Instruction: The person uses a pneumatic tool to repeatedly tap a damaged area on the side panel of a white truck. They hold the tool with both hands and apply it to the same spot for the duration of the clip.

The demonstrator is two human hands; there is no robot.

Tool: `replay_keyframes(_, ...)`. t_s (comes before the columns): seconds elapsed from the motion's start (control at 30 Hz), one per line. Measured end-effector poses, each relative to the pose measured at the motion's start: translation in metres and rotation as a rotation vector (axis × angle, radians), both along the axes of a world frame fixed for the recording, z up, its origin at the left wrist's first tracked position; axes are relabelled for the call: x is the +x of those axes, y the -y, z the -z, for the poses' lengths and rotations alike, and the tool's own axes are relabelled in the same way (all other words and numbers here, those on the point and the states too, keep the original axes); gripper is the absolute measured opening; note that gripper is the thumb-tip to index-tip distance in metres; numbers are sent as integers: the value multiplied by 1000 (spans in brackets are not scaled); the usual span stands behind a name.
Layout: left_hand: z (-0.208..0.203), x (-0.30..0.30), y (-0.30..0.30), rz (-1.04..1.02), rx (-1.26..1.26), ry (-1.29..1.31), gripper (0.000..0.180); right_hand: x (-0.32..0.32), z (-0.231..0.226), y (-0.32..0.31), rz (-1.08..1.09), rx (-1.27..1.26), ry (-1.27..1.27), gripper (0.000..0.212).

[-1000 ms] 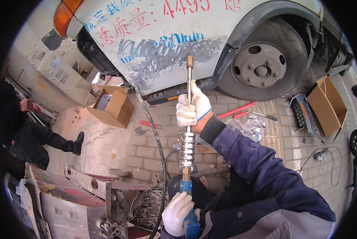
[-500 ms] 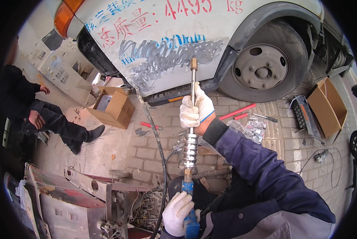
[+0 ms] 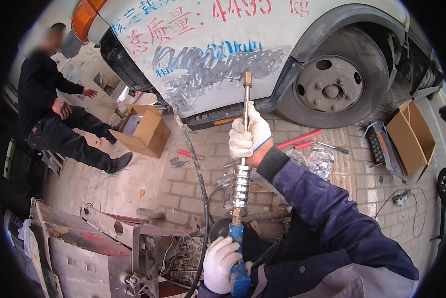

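Observation:
I hold a long blue-handled tool (image 3: 241,186) nearly upright in front of me. It has a ribbed chrome cylinder in its middle, brass-coloured fittings, and a thin steel rod ending in a hex tip. My right hand (image 3: 251,135), in a white glove, is closed around the rod above the cylinder. Lower down, my left hand (image 3: 220,263), gloved too, wraps the blue handle. The hex tip overlaps the scribbled grey patch on the white truck door panel (image 3: 218,107); I cannot tell whether they touch.
A truck wheel (image 3: 332,82) stands at the upper right. Open cardboard boxes (image 3: 156,134) sit on the paving, with red tubes (image 3: 300,139) and plastic bags nearby. A dark hose (image 3: 201,198) runs down past my left side. Rusty metal frame (image 3: 96,253) lies lower left. Another person (image 3: 49,104) is at the left.
The person at the left has come further into view, with head and upper body now showing. The scene has shifted slightly to the right. My grip is unchanged.

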State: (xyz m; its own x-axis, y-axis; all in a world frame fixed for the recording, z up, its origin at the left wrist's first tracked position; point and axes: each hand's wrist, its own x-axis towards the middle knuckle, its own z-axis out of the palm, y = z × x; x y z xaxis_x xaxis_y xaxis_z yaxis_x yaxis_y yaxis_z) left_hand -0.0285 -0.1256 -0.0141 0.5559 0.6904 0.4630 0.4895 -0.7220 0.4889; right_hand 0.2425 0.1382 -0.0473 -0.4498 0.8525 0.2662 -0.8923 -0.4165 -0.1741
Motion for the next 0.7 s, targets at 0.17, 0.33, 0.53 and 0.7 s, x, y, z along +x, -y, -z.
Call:
replay_keyframes(0.17,-3,-3,-3,23,-25,-44,51,1,3,1,30,-102,92,88)
replay_keyframes(0.33,-2,-2,-2,11,-17,-6,47,6,-8,1,52,-158,147,88)
replay_keyframes(0.53,-4,-11,5,8,-136,-24,36,-15,4,32,286,-243,638,77)
replay_keyframes(0.7,0,-9,9,20,-158,43,36,-24,13,58,34,-267,405,56)
